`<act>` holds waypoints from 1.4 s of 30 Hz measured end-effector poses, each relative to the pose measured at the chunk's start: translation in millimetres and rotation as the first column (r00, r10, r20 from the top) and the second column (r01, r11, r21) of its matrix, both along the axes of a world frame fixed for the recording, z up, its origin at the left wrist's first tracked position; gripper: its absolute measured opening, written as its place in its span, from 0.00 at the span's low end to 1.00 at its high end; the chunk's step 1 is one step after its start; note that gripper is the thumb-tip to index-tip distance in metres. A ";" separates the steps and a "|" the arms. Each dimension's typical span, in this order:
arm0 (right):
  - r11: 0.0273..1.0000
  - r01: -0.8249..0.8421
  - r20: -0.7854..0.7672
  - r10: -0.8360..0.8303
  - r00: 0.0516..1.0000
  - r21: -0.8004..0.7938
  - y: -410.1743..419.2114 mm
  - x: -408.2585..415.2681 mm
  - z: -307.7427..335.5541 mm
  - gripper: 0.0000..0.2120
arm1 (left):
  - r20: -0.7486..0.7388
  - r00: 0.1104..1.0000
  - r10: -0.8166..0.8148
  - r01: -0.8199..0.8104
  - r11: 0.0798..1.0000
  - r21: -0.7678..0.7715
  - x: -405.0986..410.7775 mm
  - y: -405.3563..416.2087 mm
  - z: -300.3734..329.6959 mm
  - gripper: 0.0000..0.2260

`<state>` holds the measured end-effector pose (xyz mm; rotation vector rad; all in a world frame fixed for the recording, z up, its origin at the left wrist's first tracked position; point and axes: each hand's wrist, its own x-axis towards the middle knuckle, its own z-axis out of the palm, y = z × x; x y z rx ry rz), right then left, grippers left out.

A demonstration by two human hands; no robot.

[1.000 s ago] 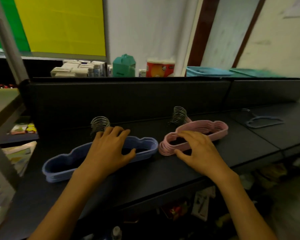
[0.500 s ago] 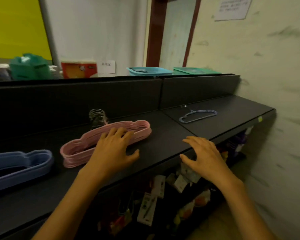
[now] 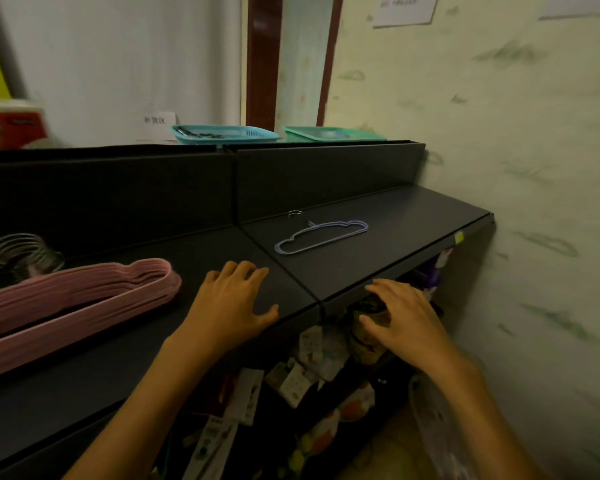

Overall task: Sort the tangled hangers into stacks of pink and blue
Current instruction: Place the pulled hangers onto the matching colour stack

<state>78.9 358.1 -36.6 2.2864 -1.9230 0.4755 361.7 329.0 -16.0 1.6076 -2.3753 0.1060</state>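
Head view shows our left hand (image 3: pixel 234 304) flat on the shelf (image 3: pixel 201 358), fingers spread and holding nothing. Our right hand (image 3: pixel 407 322) hovers at the shelf's front edge, fingers loosely curled, also holding nothing. To the left lies the pink stack (image 3: pixel 73 301), hooks toward the back panel. Farther back, well apart from both hands, a single blue hanger (image 3: pixel 321 237) lies flat on the shelf. We judge it light, thin and fairly stiff; its body lies flush, so the hook or neck looks the easiest hold. Behind sit two baskets (image 3: pixel 224 134).
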 end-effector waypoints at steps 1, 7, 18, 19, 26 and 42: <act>1.000 0.002 -0.001 -0.002 1.000 -0.002 -10.3 -9.7 -2.3 0.28 | 0.002 1.000 0.000 0.000 1.000 0.014 -10.2 -10.9 -1.1 0.32; 1.000 0.008 -0.031 -0.007 1.000 0.020 -87.5 -65.1 -6.3 0.29 | -0.014 0.999 0.030 -0.029 0.999 0.021 -68.9 -84.8 -9.3 0.33; 0.972 -0.227 -0.033 0.229 0.973 0.058 -247.0 -83.4 5.4 0.31 | 0.023 0.968 0.248 -0.249 0.964 0.093 -91.1 -180.4 6.7 0.34; 0.965 -0.253 -0.024 0.255 0.967 0.068 -258.0 -79.8 5.2 0.31 | 0.024 0.961 0.275 -0.276 0.956 0.095 -89.6 -183.9 8.1 0.34; 0.855 -0.457 0.034 0.464 0.885 0.244 -318.1 -51.7 3.1 0.36 | 0.031 0.899 0.438 -0.438 0.892 0.108 -76.0 -195.6 3.5 0.34; 0.624 -0.704 0.127 0.711 0.691 0.339 -391.7 -68.6 12.2 0.41 | -0.040 0.774 0.632 -0.626 0.773 0.101 -138.0 -210.1 -3.3 0.33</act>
